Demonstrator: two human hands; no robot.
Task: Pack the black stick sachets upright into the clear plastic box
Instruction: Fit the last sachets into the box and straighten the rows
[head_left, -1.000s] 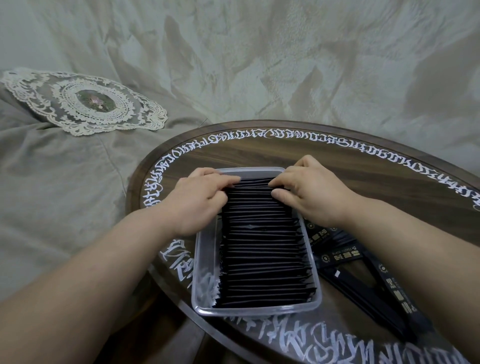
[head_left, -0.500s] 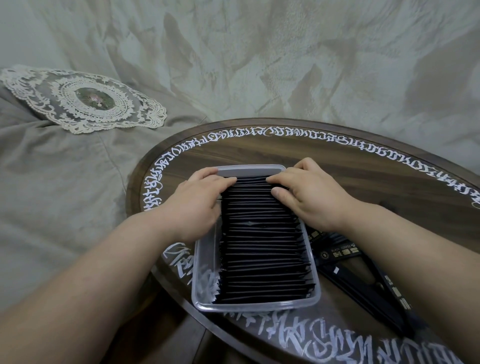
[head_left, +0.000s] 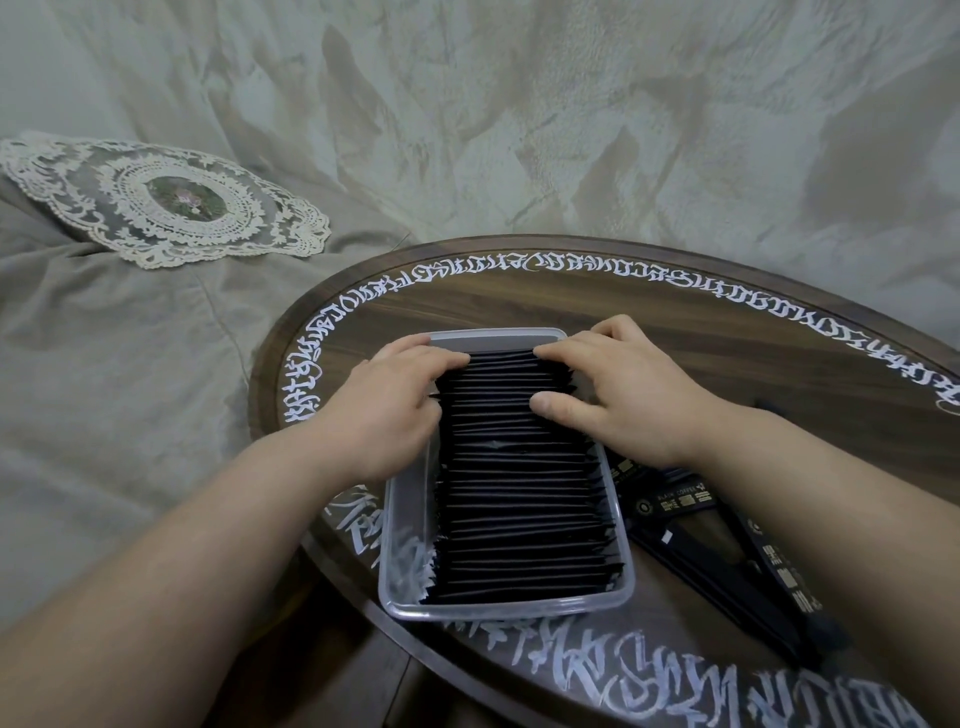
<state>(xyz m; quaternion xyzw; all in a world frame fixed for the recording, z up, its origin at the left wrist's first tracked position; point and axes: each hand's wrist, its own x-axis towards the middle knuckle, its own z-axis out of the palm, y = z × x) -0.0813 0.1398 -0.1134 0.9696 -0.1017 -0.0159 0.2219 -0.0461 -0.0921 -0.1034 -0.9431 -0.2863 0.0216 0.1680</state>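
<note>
Clear plastic box (head_left: 400, 597) sits on the round wooden table (head_left: 727, 374), long axis running away from the person. Row of black sachets (head_left: 519, 499) stands on edge inside, each sachet lying crosswise to that axis, filling the box from near wall almost to far wall; a strip of bare floor shows along the left wall.

Left hand (head_left: 384, 405) and right hand (head_left: 618, 395) both rest over the far end of the row. Fingers lie fairly straight and close together, pressing on the sachet tops from either side; right thumb lies on the tops, further toward the person. No pinch visible; nothing lifted.

Loose sachets (head_left: 727, 551) lie flat on the table just right of the box, partly under the right forearm. Right hand is the nearer one.

Judgement: the only room left is the thin gap at the far wall, directly beyond the fingertips. The next sachet would come from the right, stood on edge, crosswise.
</note>
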